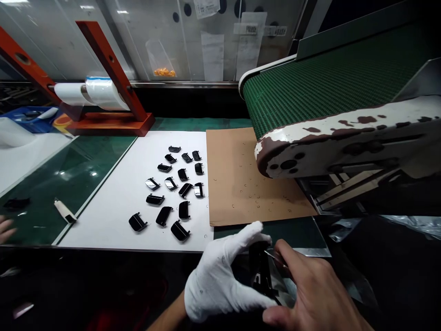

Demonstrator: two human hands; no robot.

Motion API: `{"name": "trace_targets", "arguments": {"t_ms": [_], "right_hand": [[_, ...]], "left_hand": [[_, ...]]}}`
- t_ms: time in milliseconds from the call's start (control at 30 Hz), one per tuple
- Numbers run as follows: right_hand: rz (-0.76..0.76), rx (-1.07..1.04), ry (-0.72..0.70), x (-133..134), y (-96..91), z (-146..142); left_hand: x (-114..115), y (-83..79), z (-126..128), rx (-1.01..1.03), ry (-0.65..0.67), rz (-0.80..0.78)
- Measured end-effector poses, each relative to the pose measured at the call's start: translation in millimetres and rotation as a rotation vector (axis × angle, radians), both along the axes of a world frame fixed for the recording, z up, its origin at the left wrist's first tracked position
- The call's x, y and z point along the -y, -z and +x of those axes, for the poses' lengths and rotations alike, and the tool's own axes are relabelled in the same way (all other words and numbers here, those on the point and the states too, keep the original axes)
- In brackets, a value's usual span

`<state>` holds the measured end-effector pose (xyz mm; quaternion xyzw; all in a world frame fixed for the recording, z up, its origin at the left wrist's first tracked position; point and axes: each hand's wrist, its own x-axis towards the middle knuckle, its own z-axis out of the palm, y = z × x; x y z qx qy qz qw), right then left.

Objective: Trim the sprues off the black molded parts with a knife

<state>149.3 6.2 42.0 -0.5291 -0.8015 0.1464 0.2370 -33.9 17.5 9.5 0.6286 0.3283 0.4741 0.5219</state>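
Note:
My left hand [223,276], in a white glove, grips a black plastic part [262,271] between its thumb and fingers, below the table's front edge. My bare right hand [310,285] is closed around a thin metal tool [274,257] whose tip meets the upper end of that part. The tool's kind is hidden by my fingers. Several glossy black pieces with small prongs, one of them a piece [138,222] at the front left, lie spread over the white sheet [103,202].
A brown cardboard sheet [234,184] with tiny ring-like bits lies under the end of a green conveyor belt [310,82]. An orange roll stand [113,122] is at the back left. A light-handled tool [65,210] and another person's hand [5,229] are at left.

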Motion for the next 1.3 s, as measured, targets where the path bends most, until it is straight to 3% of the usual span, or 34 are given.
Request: {"name": "trace_targets", "arguments": {"t_ms": [367,567,800,967,1300], "right_hand": [[0.137,-0.004,0.006,-1.7,-2.9,-11.4],[0.236,0.049,-0.004,-0.5,4.5,-11.7],[0.249,0.039,0.012,-0.5,16.5,-10.5],[0.217,0.028,-0.049,-3.3,17.3,-9.1],[0.309,0.055,-0.035,-3.9,19.2,-10.8]], "left_hand": [[2.2,3.8,0.7,0.042,-0.031,-0.025],[5.5,2.3,4.0,0.092,-0.054,-0.058],[6.5,1.8,6.2,0.061,-0.106,-0.088],[6.3,4.7,5.9,0.058,-0.124,-0.100],[7.8,7.0,7.6,0.054,-0.165,-0.206]]}}
